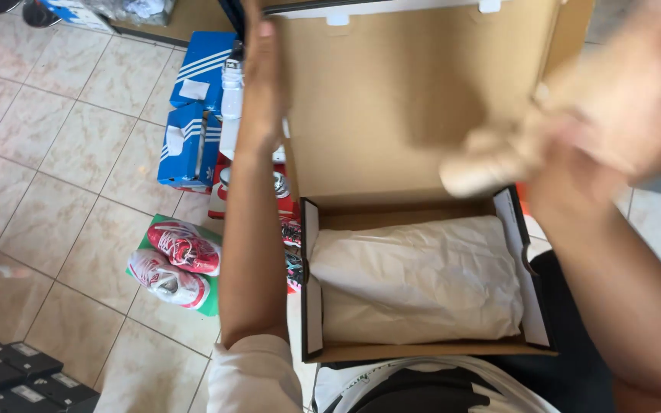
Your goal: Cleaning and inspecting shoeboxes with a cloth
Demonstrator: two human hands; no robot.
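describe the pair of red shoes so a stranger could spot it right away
Start at the open cardboard shoebox on the person's lap, then look left to the tiled floor. The red-and-white shoes lie there on a green sheet, unboxed, unlike the blue boxes stacked behind.

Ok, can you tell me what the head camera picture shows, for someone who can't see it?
An open cardboard shoebox sits on a person's lap, with white tissue paper covering what is inside. The left hand holds the raised lid; the blurred right hand grips crumpled paper. Red-and-white shoes and blue boxes lie on the tiled floor.
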